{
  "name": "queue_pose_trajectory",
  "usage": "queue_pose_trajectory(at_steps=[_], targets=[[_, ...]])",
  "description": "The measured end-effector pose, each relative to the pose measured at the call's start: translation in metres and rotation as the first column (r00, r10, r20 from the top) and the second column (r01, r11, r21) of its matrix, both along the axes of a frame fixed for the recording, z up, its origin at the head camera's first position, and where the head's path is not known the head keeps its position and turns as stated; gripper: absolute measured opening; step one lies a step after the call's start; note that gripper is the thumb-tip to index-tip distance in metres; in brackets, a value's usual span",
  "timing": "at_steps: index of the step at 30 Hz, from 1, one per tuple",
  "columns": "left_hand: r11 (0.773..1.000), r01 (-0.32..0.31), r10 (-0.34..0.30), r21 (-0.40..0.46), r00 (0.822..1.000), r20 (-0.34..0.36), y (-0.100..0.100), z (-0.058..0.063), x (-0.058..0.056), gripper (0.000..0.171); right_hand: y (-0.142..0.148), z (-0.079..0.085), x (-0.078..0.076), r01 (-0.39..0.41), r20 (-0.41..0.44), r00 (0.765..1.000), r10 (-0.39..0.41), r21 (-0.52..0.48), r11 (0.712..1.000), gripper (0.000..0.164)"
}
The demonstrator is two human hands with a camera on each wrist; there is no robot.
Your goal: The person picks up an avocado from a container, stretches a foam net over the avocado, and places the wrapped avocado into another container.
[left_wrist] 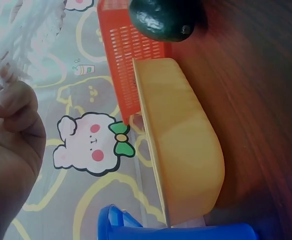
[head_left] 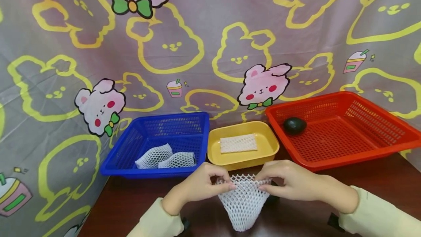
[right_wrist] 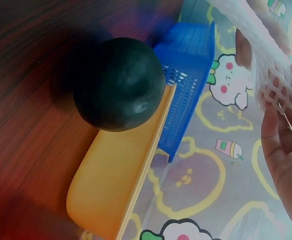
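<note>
A white foam net sleeve (head_left: 244, 202) hangs spread between both hands, wide at the top and narrow at the bottom. My left hand (head_left: 204, 183) pinches its upper left rim between thumb and fingers. At the upper right rim, my right hand (head_left: 292, 180) pinches the mesh in the same way. On the table stands a dark green avocado (right_wrist: 120, 85), large in the right wrist view and also near the top of the left wrist view. In the head view the sleeve and right hand mostly hide it. Nothing shows inside the sleeve.
At the back left, a blue basket (head_left: 205, 134) holds two net-wrapped pieces (head_left: 177, 159). A yellow tray (head_left: 268, 138) in the middle contains a flat white net sleeve (head_left: 238, 143). Another avocado (head_left: 294, 125) lies in the red basket (head_left: 345, 134) at right. A patterned cloth (head_left: 204, 46) hangs behind.
</note>
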State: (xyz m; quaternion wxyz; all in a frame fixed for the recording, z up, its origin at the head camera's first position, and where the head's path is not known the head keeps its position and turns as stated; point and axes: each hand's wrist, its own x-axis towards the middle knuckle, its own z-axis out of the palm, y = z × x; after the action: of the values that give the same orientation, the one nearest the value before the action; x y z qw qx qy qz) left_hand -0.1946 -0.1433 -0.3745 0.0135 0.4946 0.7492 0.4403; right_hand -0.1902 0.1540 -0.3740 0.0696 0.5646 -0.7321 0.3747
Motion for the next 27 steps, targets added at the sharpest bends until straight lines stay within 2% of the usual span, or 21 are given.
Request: queue_pose_trajectory(at_steps=[6,11,14,16,21,23,27], targets=[[1.000,0.024,-0.024,-0.003,0.998,-0.058,0.003,-0.001,0.001,0.013,-0.003,-0.001,-0.001,-0.013,0.005,1.000,0.013,-0.019,1.000,0.029],[1.000,0.011,-0.009,0.027,0.996,-0.089,0.009,-0.001,0.003,0.017,-0.013,0.000,0.000,-0.058,-0.014,0.998,0.058,0.003,0.998,0.033],[0.999,0.002,0.001,0.033,0.995,-0.095,0.012,0.000,0.005,0.017,-0.019,0.001,0.000,-0.085,-0.054,0.995,0.086,0.022,0.996,0.030],[1.000,0.005,-0.003,0.015,0.992,-0.126,0.013,0.000,0.006,0.016,-0.021,0.002,0.000,-0.096,-0.061,0.993,0.098,0.027,0.995,0.026],[0.999,0.016,-0.021,-0.028,0.982,-0.185,0.011,-0.001,0.005,0.015,-0.023,0.002,0.000,-0.119,-0.043,0.992,0.121,0.036,0.992,0.022],[1.000,0.013,-0.018,-0.027,0.982,-0.188,0.008,0.000,0.004,0.014,-0.022,0.001,0.000,-0.115,-0.026,0.993,0.116,0.038,0.993,0.019],[0.999,0.022,-0.030,-0.040,0.981,-0.191,0.002,0.002,0.003,0.013,-0.018,0.000,-0.002,-0.106,-0.074,0.991,0.108,0.030,0.994,0.016]])
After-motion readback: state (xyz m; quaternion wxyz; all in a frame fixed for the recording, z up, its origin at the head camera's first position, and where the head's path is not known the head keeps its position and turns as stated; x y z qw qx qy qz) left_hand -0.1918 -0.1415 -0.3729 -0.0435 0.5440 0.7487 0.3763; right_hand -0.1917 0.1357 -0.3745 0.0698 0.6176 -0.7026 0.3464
